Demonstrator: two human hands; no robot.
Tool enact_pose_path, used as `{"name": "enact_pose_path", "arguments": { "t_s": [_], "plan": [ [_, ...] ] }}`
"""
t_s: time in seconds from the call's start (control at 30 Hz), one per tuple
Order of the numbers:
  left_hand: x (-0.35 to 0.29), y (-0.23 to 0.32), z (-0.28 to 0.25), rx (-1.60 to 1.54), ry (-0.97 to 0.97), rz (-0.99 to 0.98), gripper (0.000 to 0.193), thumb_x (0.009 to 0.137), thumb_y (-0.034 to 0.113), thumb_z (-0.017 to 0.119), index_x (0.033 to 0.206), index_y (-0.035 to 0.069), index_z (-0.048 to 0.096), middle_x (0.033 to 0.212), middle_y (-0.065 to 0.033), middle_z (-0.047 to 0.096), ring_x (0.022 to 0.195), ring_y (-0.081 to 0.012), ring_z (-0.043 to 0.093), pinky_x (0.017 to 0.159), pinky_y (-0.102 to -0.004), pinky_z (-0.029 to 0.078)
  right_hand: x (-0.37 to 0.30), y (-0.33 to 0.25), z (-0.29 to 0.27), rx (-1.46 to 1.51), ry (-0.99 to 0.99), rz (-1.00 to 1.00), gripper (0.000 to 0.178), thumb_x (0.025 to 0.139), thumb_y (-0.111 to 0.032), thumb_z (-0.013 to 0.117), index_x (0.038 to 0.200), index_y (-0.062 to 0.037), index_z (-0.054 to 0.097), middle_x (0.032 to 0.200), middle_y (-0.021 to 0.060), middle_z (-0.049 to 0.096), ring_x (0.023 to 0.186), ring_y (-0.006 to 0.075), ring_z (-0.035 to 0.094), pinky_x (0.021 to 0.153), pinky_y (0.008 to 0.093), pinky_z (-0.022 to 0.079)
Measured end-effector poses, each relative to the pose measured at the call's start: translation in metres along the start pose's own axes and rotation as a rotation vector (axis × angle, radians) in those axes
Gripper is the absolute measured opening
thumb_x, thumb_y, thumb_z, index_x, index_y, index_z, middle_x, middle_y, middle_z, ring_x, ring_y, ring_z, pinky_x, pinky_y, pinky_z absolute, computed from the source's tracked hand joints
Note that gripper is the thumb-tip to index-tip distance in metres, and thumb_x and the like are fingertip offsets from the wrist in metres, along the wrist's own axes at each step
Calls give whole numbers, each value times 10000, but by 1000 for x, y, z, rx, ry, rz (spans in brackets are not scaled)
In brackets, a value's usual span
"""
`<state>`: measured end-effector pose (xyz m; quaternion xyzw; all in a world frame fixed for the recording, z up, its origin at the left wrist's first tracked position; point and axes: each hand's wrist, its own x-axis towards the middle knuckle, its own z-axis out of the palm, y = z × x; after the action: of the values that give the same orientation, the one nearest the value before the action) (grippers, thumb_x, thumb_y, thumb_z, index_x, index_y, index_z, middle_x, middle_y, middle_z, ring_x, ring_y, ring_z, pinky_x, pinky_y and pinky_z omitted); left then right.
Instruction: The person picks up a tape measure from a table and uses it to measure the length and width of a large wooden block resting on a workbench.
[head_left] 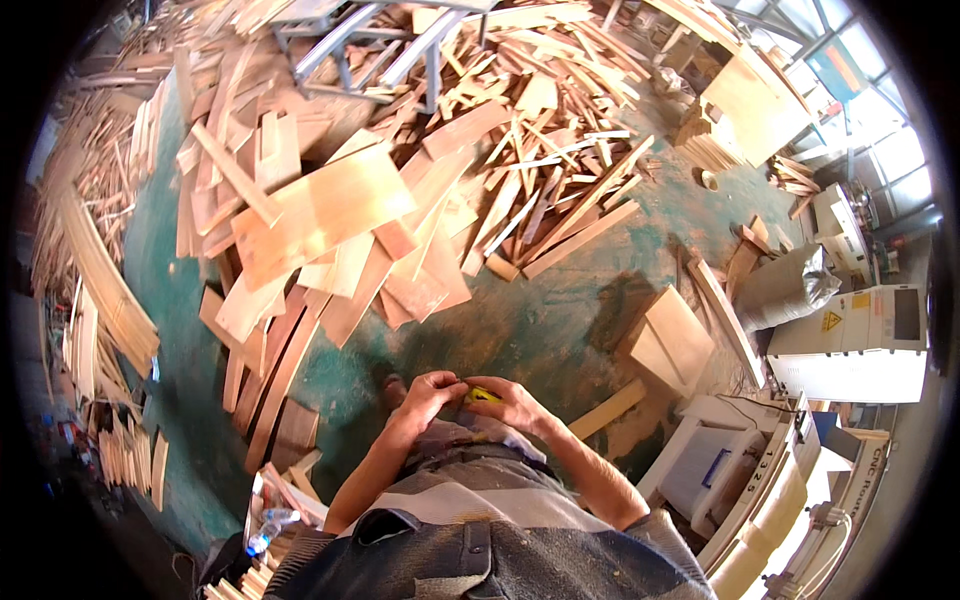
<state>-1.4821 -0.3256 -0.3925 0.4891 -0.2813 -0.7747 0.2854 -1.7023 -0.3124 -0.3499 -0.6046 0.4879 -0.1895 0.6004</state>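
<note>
Right fingers curled around small yellow object.

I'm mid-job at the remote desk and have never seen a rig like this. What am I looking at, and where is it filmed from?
There is no machine arm: these are a person's two bare hands. The single picture comes from the left of two wide cameras worn on the person's head, looking down, so straight edges bend near the rim. The right hand holds a small yellow object. The left hand is close beside it; whether it grips anything is too small to tell. Beyond them, loose boards lie heaped on a green floor; a white cabinet stands at right.
</note>
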Motion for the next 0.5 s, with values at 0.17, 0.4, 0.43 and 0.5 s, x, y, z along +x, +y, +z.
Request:
{"name": "enact_pose_path", "arguments": {
  "t_s": [0.17,0.4,0.43,0.5],
  "plan": [
    [99,42,26,-226,85,74,55,895,90,710,885,74,658,757,-28,662,635,-101,613,564,-263,515,-44,80,-95,12,207,199,600,808,-273,744,1331,-31,578,1243,151,632,1114,253,606,958,341,468],
    [237,161,19,-175,59,93,87,943,142,661,904,64,652,816,-10,633,719,-96,592,650,-227,485,-99,129,-211,444,417,475,489,761,-135,725,1217,19,635,1002,63,651,928,159,600,848,289,477],
    [257,178,43,-150,66,97,94,949,146,650,942,55,669,826,-6,637,740,-105,596,673,-247,492,-101,138,-220,416,471,483,479,769,-131,709,1212,34,629,977,57,639,881,156,588,795,285,476],
    [293,210,92,-154,-54,125,99,963,146,628,990,65,678,819,-4,640,743,-101,595,677,-252,489,-95,128,-244,475,533,484,493,777,-135,685,1231,43,612,968,72,641,870,160,595,780,286,473]
  ]
}}
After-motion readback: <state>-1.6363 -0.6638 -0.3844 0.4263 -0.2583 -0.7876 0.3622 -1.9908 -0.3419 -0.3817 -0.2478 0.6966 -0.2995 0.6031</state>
